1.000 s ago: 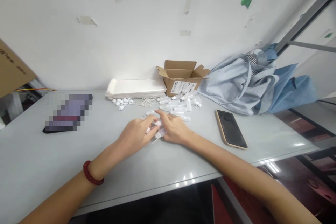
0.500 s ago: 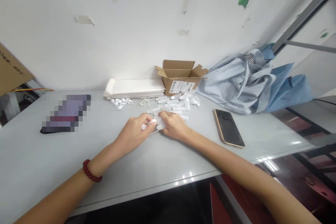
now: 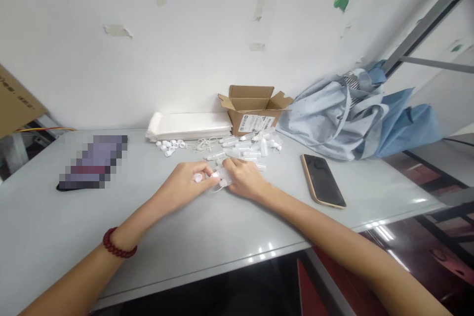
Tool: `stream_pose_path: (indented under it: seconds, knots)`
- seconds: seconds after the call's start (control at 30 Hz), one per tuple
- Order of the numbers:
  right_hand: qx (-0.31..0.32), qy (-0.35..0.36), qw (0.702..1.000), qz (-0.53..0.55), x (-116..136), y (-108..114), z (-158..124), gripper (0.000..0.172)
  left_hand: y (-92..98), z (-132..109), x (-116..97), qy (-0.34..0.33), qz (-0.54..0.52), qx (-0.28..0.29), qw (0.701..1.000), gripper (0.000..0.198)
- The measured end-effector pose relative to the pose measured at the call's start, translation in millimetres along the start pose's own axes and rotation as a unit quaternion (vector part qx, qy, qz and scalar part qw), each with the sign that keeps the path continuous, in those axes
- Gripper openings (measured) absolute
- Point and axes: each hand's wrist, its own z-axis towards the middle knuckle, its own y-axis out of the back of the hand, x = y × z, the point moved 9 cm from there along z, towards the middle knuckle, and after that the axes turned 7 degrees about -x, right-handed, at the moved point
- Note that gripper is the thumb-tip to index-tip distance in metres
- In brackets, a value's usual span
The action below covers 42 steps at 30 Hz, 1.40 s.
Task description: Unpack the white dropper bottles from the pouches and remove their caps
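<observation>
My left hand point(image 3: 187, 178) is closed, with thumb and forefinger pinching a small white cap point(image 3: 215, 176) at the end of a clear plastic tube point(image 3: 223, 173). My right hand point(image 3: 242, 176) is closed around that tube, its body partly hidden by the fingers. Another white cap point(image 3: 198, 177) shows by my left palm; whether the hand holds it I cannot tell. Just below the tube, a white piece with a thin loop point(image 3: 222, 183) touches my right fingertips. Several similar clear tubes point(image 3: 242, 148) lie behind my hands, and loose white caps point(image 3: 169, 146) are heaped to their left.
White loops point(image 3: 207, 144) lie beside the caps. Behind stand a stack of white sleeves point(image 3: 190, 126) and an open cardboard box point(image 3: 255, 121). A phone point(image 3: 324, 180) lies right, blue fabric bags point(image 3: 333, 113) behind it. A blurred-out dark item point(image 3: 96, 160) is at left.
My left hand has shifted slightly left and turned, so the second white cap shows more openly. My right hand stays nearly in place around the tube.
</observation>
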Motion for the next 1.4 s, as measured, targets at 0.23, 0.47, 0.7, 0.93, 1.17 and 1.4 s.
stream_pose_path:
  seconds: [0.23,0.47,0.7,0.93,1.17,1.4]
  knots:
    - [-0.011,-0.002,1.000,0.006,-0.6,2.6,-0.9,0.025,-15.6,-0.9,20.7,0.130,-0.133,0.049,0.981,0.047]
    - [0.001,-0.011,1.000,0.003,-0.4,3.8,-1.3,0.027,-1.8,-1.1,6.7,0.069,-0.024,0.001,0.997,0.034]
    - [-0.004,-0.012,1.000,-0.007,-0.5,3.7,-1.4,0.028,-22.1,-4.7,26.3,0.160,-0.148,0.051,0.975,0.045]
    - [0.001,-0.014,1.000,-0.006,-0.9,3.7,-1.8,0.028,-17.8,-3.9,16.4,0.109,-0.107,0.047,0.987,0.045]
    - [-0.013,0.005,1.000,-0.005,4.4,4.9,-2.1,0.025,-41.6,-13.7,32.6,0.279,-0.318,0.161,0.892,0.040]
    - [-0.018,-0.011,1.000,0.001,-2.6,3.8,-3.7,0.028,-52.9,-16.0,35.8,0.298,-0.389,0.196,0.849,0.037]
